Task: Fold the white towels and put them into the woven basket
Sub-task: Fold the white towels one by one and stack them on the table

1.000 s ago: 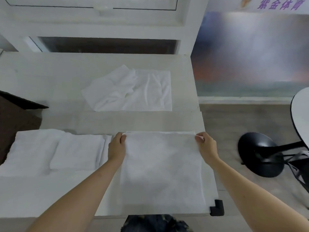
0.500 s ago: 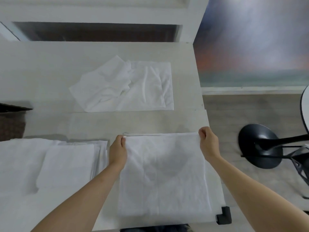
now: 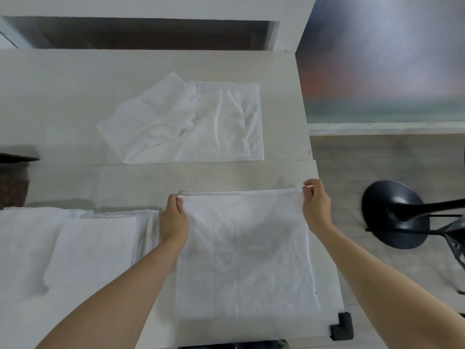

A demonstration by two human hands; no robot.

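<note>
My left hand (image 3: 173, 222) and right hand (image 3: 315, 204) pinched the towel's (image 3: 245, 258) far corners — fingers clamped on cloth, crumpled towels (image 3: 186, 124) at 12 o'clock.

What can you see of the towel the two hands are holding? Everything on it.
The held towel is white, thin cloth with faint creases, roughly square, apparently doubled: two edges show along its far side. It lies flat on the pale table near the front right corner. The left hand pinches its far left corner, the right hand its far right corner, both in a curled grip. Its left edge lies close to the stacked white towels; whether they touch is unclear.
</note>
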